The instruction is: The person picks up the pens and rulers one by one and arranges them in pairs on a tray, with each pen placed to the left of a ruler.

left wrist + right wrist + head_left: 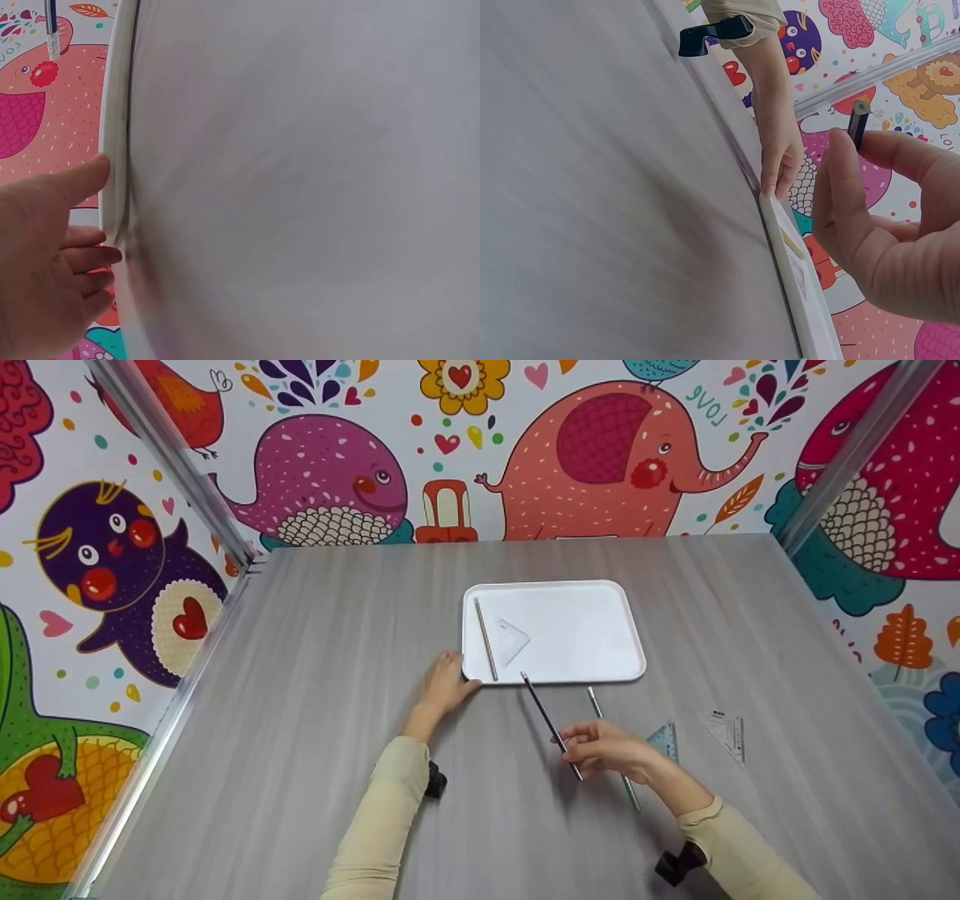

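My right hand (604, 748) pinches a dark pencil (551, 721) between thumb and fingers, held above the table in front of the tray. In the right wrist view the pencil's end (859, 120) sticks up past the fingertips. At the near left corner of the white tray (570, 678), my left hand (445, 684) holds the rim, thumb at the front edge and fingers along the left side. A tan pencil (486, 641) and a clear set square (513, 642) lie in the tray's left part. Under the right hand, partly hidden, a green pencil (630, 793) lies on the table.
To the right of the right hand lie a bluish set square (664, 739), partly covered by the hand, and a clear set square (729, 735). The grey table (337, 622) is bounded at the back and sides by printed panels with metal posts (180, 465) at the corners.
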Demonstrator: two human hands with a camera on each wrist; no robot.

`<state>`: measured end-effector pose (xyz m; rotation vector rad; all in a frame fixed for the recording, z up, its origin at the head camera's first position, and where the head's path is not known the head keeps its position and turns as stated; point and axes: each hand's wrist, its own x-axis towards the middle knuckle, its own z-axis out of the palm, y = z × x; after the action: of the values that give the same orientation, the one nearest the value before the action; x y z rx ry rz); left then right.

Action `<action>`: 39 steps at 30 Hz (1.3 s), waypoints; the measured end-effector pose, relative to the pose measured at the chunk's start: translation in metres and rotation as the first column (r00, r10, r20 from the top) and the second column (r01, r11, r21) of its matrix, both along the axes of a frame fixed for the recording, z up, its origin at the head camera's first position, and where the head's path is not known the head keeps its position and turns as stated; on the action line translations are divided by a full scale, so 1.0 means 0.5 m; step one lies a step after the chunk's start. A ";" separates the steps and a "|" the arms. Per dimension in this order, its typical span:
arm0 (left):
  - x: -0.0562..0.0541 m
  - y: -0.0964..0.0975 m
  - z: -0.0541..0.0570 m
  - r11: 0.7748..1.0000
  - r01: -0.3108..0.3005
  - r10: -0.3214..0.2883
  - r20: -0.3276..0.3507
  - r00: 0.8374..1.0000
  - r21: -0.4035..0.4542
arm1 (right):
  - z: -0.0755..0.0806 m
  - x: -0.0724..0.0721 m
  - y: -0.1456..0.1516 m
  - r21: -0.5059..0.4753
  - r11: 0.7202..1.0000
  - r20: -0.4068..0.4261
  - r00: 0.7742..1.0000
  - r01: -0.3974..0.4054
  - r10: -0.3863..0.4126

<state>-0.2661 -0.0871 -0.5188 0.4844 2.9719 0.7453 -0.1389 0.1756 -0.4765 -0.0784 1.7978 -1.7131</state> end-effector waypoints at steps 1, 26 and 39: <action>0.000 0.000 0.000 1.000 -0.001 0.001 0.005 1.000 -0.001 | 0.000 -0.001 -0.001 0.001 1.000 0.000 1.000 0.002 -0.002; 0.002 -0.004 -0.005 1.000 0.001 -0.001 -0.028 1.000 0.001 | 0.018 -0.047 -0.022 -0.023 0.999 -0.050 0.998 0.027 -0.028; 0.001 -0.002 -0.005 1.000 0.009 -0.009 -0.045 0.999 0.008 | 0.031 -0.082 -0.028 0.011 0.997 -0.076 0.994 0.079 -0.078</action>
<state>-0.2657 -0.0879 -0.5213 0.5210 3.0066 0.7567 -0.1797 0.1614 -0.4612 -0.0673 1.8906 -1.7731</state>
